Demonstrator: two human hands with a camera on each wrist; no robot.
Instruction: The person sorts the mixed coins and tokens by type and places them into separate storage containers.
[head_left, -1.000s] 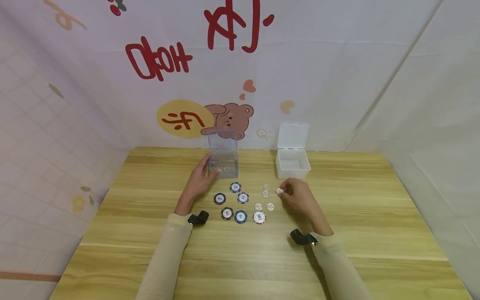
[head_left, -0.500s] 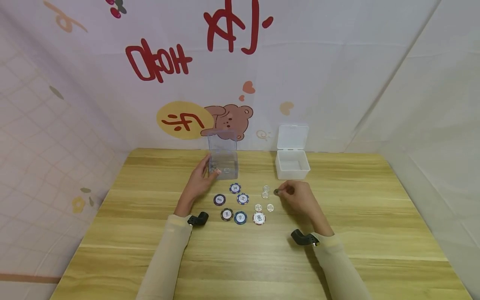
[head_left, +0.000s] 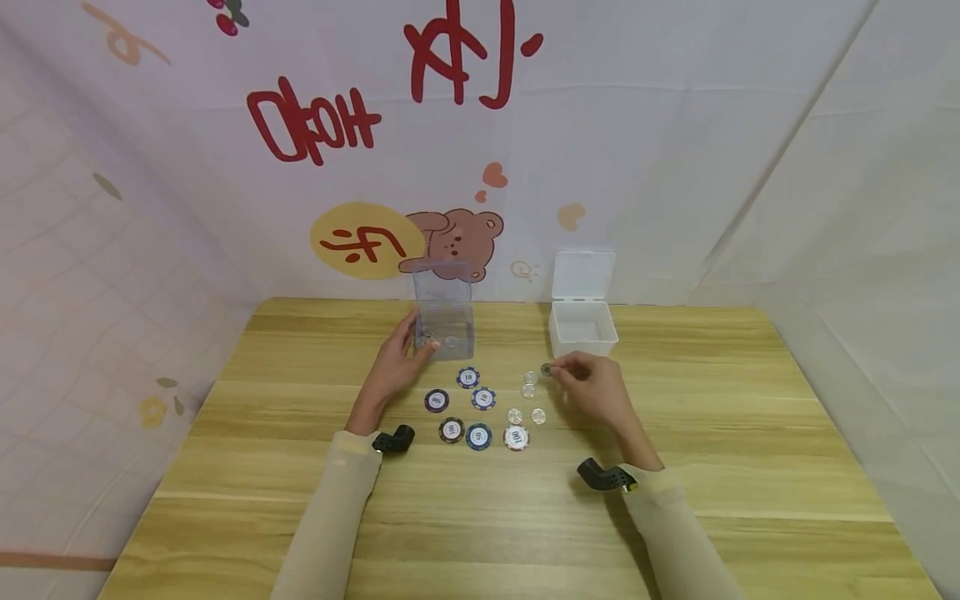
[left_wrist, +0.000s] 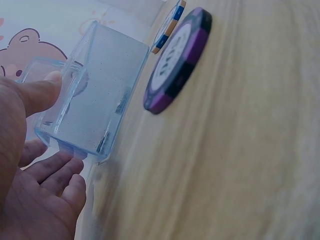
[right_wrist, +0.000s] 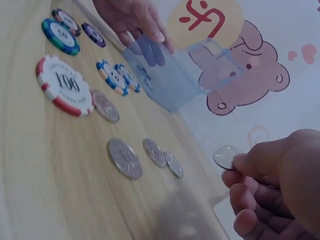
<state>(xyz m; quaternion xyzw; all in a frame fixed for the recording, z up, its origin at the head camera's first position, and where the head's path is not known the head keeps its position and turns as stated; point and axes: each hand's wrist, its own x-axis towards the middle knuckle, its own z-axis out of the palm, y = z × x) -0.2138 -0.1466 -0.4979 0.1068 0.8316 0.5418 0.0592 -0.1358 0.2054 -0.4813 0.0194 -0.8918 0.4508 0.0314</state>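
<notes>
My left hand (head_left: 396, 365) holds the clear plastic box (head_left: 465, 332) by its left side, thumb over the front wall. The box has its lid raised, and a few coins (head_left: 450, 342) lie inside. My right hand (head_left: 598, 387) pinches a silver coin (right_wrist: 225, 156) between thumb and forefinger, in front of the white box. Several more coins (right_wrist: 125, 159) lie on the table to its left. Left of them are several poker chips, including a red-and-white 100 chip (right_wrist: 65, 86) and a purple-and-black chip (left_wrist: 177, 62).
A white plastic box (head_left: 583, 347) with its lid raised stands at the back of the wooden table (head_left: 480, 517), right of the clear box. Behind it hangs a white printed cloth (head_left: 645, 167). Two blue-edged chips (head_left: 468, 377) lie just before the clear box.
My right hand has tilted the pinched coin and moved it slightly left and away from me, toward the white box. My left hand has kept its hold on the clear box.
</notes>
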